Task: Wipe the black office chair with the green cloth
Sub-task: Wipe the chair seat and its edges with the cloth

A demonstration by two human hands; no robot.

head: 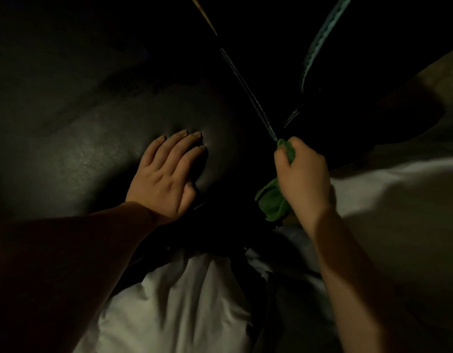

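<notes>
The fingers [304,149] of the right hand [305,177] are curled tight round the green cloth [272,202]. The cloth is bunched in the fist, with a small tuft showing at the top and a longer fold hanging out below the palm. That fist sits at the edge of the black office chair [80,154], right where a stitched seam [248,93] runs down to meet it.

The left hand [166,174] holds nothing. Its fingers [184,143] lie straight and close together, flat on the padded black upholstery, and the tips dent it slightly, which looks like bracing the chair.

As for progress, the cloth seems to be working the seam line rather than the broad cushion. Only the tuft is near the leather, and whether it touches is hard to tell in this dim light. Nothing on the upholstery marks a wiped patch from an unwiped one (no streaks, damp sheen or dust line can be made out), so how much has been done cannot be read here. The wide panel under the left hand, the dark part beyond the seam with a second stitched edge [319,39], and any base or arms out of view may all be left to wipe. Pale, creased fabric [182,301] lies below the chair.
</notes>
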